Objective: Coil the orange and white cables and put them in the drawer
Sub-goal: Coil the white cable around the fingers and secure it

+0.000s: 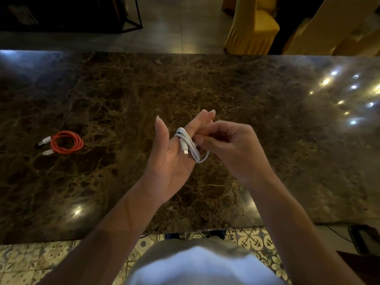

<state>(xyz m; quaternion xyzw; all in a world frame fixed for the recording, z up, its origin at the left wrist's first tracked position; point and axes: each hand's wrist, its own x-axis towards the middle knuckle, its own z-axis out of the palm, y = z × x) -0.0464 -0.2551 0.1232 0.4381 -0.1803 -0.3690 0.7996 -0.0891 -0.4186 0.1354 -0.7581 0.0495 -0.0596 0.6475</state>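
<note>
fingers (pixel 202 118) straight, the left hand (pixel 170 153) serves as a spool: one white cable (pixel 188 144) is looped round them above the middle of the bench (pixel 246 89). the right hand (pixel 232 147) pinches the loops, probably to tuck the loose end. one orange cable (pixel 66 142) lies coiled near the left edge. no drawer shows.

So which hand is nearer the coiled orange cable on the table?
Left. The left hand is above mid-table, to the right of the orange cable, not touching it. The right hand is farther right, pinching the white cable looped around the left fingers.
</note>
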